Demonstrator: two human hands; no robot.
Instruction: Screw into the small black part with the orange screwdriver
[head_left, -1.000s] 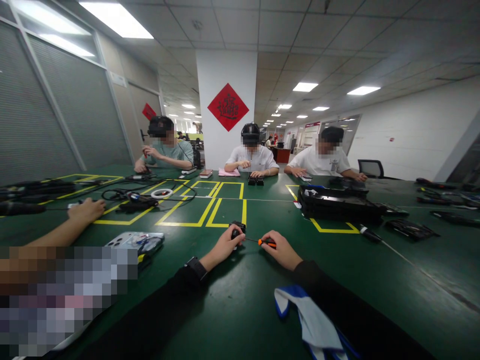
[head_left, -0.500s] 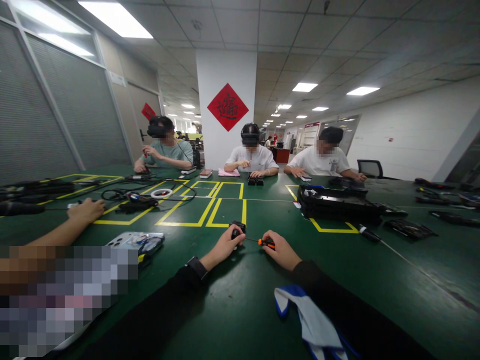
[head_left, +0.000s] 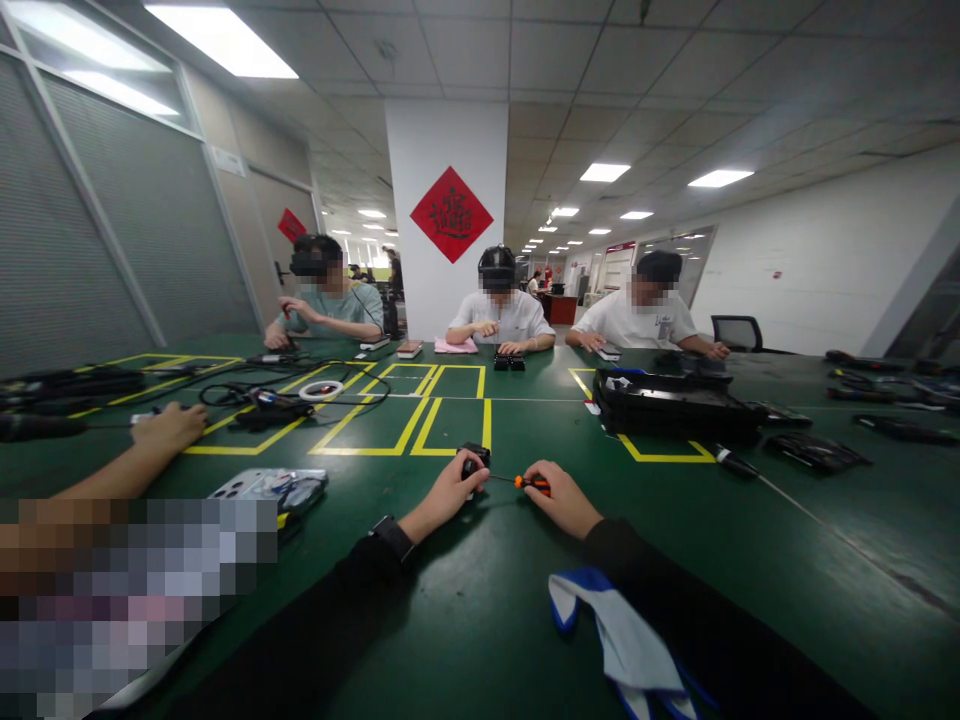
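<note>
Orange-and-black driver [head_left: 534,486], thin shaft level, tip at small black part [head_left: 477,456] on green table [head_left: 450,620]. Our left hand [head_left: 444,496] curls around the part, fingers closed on it; right hand [head_left: 565,500] pinches the driver's handle, wrist low. Since the earlier frame, grips unchanged; we see the pillar [head_left: 447,135] slightly further left.

On the table [head_left: 450,640], I have the device [head_left: 475,462] at twelve o'clock, the screwdriver [head_left: 532,486] right of it, the cloth [head_left: 634,640] near at one, trays [head_left: 667,405] beyond, and the tape roll [head_left: 305,391] by cables [head_left: 262,405] at eleven.
</note>
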